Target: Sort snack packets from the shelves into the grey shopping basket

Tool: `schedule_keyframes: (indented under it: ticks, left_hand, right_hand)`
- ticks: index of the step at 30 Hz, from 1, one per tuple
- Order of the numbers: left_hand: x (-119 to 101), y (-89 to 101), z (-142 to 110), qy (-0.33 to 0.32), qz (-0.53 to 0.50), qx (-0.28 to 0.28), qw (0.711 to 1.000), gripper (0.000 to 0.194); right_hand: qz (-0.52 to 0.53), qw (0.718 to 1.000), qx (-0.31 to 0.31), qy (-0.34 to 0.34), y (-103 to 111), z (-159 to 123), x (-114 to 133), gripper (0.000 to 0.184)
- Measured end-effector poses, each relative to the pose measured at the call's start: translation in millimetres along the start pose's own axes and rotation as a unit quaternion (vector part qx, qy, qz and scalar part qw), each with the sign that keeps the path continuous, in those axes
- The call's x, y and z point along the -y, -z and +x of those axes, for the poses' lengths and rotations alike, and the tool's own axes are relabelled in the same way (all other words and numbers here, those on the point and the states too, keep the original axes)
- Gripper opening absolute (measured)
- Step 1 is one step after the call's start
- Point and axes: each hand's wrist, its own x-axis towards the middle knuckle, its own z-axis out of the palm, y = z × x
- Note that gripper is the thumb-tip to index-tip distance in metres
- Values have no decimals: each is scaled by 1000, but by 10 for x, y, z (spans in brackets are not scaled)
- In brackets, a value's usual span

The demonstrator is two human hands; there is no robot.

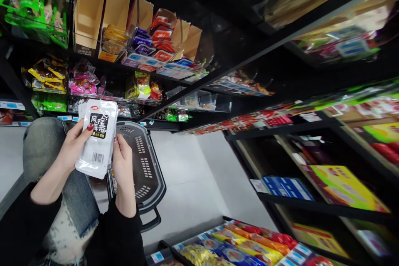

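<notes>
A small stack of white snack packets (97, 145) is held up in front of my knees, the front one showing a black label and a barcode. My left hand (73, 143) grips the stack's left side, its thumb with dark red nail pressed on the front. At the right edge my right hand (122, 158) is closed around the packets, fingers mostly behind them. How many packets lie behind the front one cannot be made out. Just right of my hands, a dark grey shopping basket (157, 174) with a slotted wall stands on the floor.
Ahead are black shelves with cardboard display boxes (89, 8), green packs (34, 4), yellow packs (48, 70) and pink packs (83, 83). Another shelf unit with yellow boxes (346, 187) rises at right. Bright snack bags (246, 243) fill a low rack at the bottom.
</notes>
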Motion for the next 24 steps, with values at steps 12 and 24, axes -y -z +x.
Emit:
schedule_keyframes:
  ticks: [12,24]
  left_hand:
    - [112,44,20,-43,89,53,994,35]
    - [90,46,40,-56,63,16,996,33]
  right_hand:
    - [0,998,-51,-32,4,-51,176,22]
    - [117,986,-111,-29,274,8,133,18]
